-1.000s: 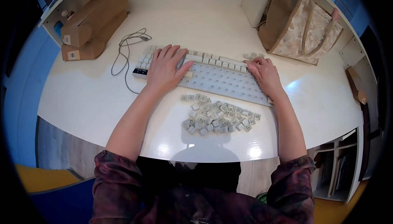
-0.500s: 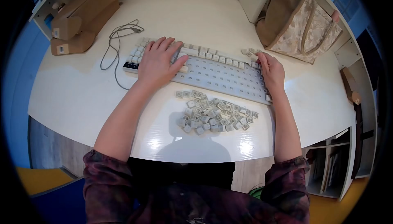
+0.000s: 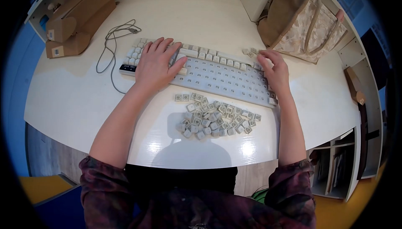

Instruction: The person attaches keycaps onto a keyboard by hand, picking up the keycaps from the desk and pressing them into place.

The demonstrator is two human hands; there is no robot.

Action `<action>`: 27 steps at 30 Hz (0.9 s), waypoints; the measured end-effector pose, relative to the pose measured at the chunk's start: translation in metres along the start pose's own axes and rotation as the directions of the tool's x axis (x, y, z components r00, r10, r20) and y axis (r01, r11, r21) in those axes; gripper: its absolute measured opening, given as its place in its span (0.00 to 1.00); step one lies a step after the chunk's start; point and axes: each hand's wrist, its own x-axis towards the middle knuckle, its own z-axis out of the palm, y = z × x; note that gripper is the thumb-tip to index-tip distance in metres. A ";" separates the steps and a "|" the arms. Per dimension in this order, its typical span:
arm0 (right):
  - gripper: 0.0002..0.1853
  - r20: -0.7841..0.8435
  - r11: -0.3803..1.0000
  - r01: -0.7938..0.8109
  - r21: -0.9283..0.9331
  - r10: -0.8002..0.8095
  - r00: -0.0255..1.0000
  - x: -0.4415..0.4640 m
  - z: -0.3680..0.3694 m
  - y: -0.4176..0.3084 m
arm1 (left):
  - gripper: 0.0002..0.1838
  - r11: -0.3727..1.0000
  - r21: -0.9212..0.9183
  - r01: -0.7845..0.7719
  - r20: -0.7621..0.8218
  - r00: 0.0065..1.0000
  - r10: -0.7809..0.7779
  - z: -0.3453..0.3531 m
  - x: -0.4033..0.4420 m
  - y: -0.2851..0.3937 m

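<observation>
A pale keyboard [image 3: 226,76] lies slantwise on the desk, with many key positions in its middle bare. Keycaps remain along its top row, left end and right edge. My left hand [image 3: 157,63] rests flat over the keyboard's left part, fingers spread, hiding the keys below. At the top right corner, my right hand [image 3: 275,70] has its thumb and fingers bent together; whatever lies between the fingertips is hidden. Just beyond those fingertips sit several loose keycaps [image 3: 250,51]. In front of the keyboard is a pile of loose keycaps [image 3: 213,118], many turned underside up.
A grey cable [image 3: 112,57] coils left of the keyboard. Brown cardboard packaging [image 3: 79,24] stands at the back left, and a tan patterned bag [image 3: 310,28] leans at the back right. The white desk [image 3: 188,11] has a curved front edge and raised side panels.
The view has shifted slightly, moving most things a little left. My right fingertips have lifted and moved slightly outward at the keyboard's top right corner. My left hand stays put on the keys.
</observation>
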 end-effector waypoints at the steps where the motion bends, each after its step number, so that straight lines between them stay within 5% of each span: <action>1: 0.18 0.025 0.996 0.084 0.012 -0.084 0.996 -0.002 0.003 -0.004 | 0.27 1.000 0.004 -0.002 -0.004 1.000 0.002 0.000 0.000 0.000; 6: 0.22 0.241 0.941 0.304 -0.151 -0.263 0.934 -0.009 0.020 -0.015 | 0.27 1.000 -0.010 -0.004 0.006 1.000 0.004 -0.002 0.000 0.003; 27: 0.20 0.258 0.924 0.291 -0.248 -0.227 0.939 -0.012 0.021 -0.024 | 0.27 1.000 -0.008 0.013 0.017 1.000 -0.013 -0.001 -0.002 0.001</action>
